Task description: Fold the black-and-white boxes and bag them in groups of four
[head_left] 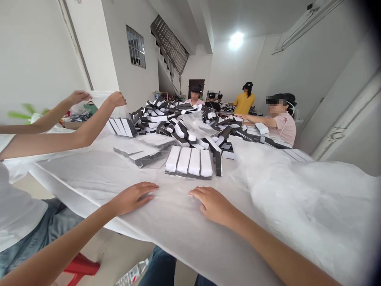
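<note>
Left hand point(135, 197) and right hand point(212, 204) lie flat at lower centre, fingers spread, on thin clear plastic film point(175, 191) that could slip or crease.

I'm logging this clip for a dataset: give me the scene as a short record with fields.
left hand: open, palm down on the table cover
right hand: open, palm down on the same cover
nearest thing: row of four white blocks, beyond both hands, untouched
table middle: pile of black-and-white blocks
co-worker's hands: raised at the left, holding up a clear bag
right side: heap of clear plastic
</note>
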{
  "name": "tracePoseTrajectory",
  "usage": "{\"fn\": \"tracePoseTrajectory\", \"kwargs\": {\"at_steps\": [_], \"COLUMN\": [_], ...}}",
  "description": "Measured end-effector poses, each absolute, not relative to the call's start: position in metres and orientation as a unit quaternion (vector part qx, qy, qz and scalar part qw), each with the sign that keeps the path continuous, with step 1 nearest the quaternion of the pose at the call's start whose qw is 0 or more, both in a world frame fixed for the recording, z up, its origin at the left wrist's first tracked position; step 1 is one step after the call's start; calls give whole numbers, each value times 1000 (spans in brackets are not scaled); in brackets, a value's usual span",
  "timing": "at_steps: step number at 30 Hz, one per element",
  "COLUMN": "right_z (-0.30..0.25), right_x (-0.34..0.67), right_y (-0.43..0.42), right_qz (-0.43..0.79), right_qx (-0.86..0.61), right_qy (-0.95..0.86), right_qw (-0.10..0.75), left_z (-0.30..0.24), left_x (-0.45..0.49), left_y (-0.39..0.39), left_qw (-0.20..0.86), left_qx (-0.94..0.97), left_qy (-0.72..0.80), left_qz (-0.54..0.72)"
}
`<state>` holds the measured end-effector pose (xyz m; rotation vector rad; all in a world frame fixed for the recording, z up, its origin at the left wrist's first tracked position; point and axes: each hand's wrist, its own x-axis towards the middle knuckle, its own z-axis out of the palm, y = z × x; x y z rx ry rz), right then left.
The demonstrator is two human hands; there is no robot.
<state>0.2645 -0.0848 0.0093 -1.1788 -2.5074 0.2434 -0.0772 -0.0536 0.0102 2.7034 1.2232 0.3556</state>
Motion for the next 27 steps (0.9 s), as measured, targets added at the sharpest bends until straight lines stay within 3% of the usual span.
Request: {"fn": "tracePoseTrajectory", "kwargs": {"at_steps": [10, 15, 20, 27], "right_z": [24, 9, -11, -14], "right_x": [322, 311, 313, 321], "right_y": [-104, -116, -116, -115], "right_qz": [192, 111, 45, 74], "right_qx": [-416, -415, -430, -451], "right_qy": [-886, -891, -876, -867], "right_qw": [71, 147, 212, 201], "left_z": [9, 10, 10, 12], "left_x": [-91, -80, -76, -86], "left_y": [-50, -54, -56, -63], "left_qw": [46, -5, 12, 58], "left_qx": [917, 926, 930, 935], "left_qy": [373, 341, 327, 323], "left_qz": [137, 162, 168, 135]}}
